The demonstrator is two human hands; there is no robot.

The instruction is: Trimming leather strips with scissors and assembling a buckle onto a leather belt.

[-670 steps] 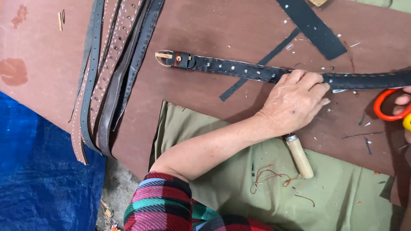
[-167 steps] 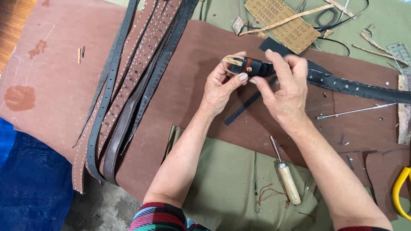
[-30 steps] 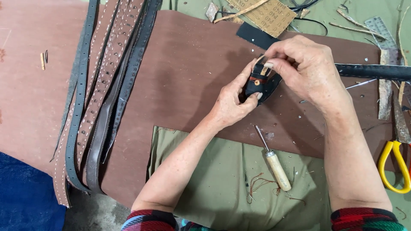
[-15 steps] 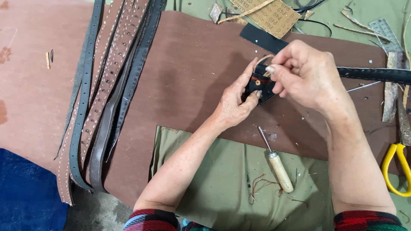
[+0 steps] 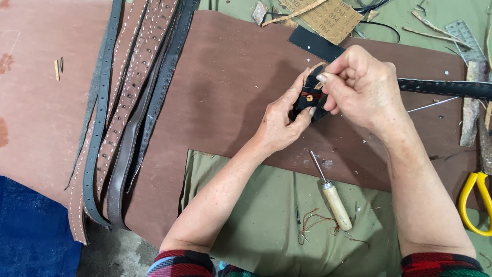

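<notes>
Both hands meet at the folded end of a black leather belt [image 5: 441, 88], just right of the scene's middle, above a large brown leather sheet [image 5: 225, 92] spread on the desk [image 5: 31, 113]. The belt's long axis runs left to right: its free length lies flat toward the right edge, and the worked end points left, lifted and bent into a loop. The left hand [image 5: 281, 119] is curled shut on that end from below, thumb pressing beside a small brass stud. The right hand [image 5: 359, 84] is closed over the top of it, fingertips pinching the tan edge of the fold.

One wooden-handled awl [image 5: 330, 194] lies just near of the hands on an olive green cloth [image 5: 256, 225], its metal tip pointing far-left onto the brown sheet. One pair of yellow-handled scissors [image 5: 474, 202] shows at the right edge. At the left, about six long straps [image 5: 128, 102], brown and black, many punched with rows of holes, lie side by side, running near to far. A tan rectangular sheet with printed marks [image 5: 328, 18] sits at the far side, beside a flat black leather strip [image 5: 315, 46]. A thin metal rod [image 5: 433, 104] lies just under the belt. A blue cover [image 5: 31, 231] fills the near-left corner.
</notes>
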